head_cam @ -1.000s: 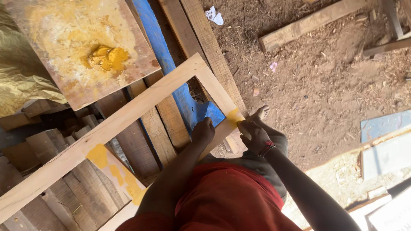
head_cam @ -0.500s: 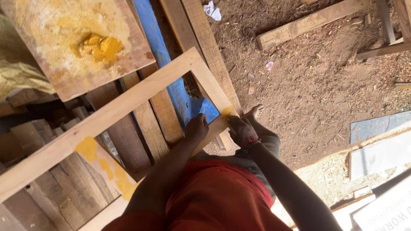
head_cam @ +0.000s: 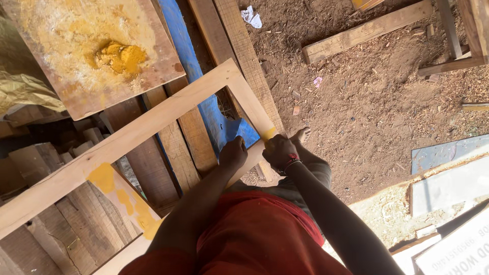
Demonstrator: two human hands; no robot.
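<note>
Your left hand (head_cam: 233,153) is closed over the near rail of the wooden frame (head_cam: 153,122), which lies tilted across a stack of planks (head_cam: 173,147) and a blue board (head_cam: 188,56). Your right hand (head_cam: 279,151) is clenched at the frame's near corner, right on a yellow smear (head_cam: 268,133); whether it holds anything there, you cannot tell. A board (head_cam: 76,46) heaped with yellow paste sits at the stack's far-left corner.

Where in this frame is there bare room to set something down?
Free: the dirt floor between the loose plank and the grey sheets. Crowded: the wooden frame corner, where left hand and right hand press, and the stacked boards beneath.
</note>
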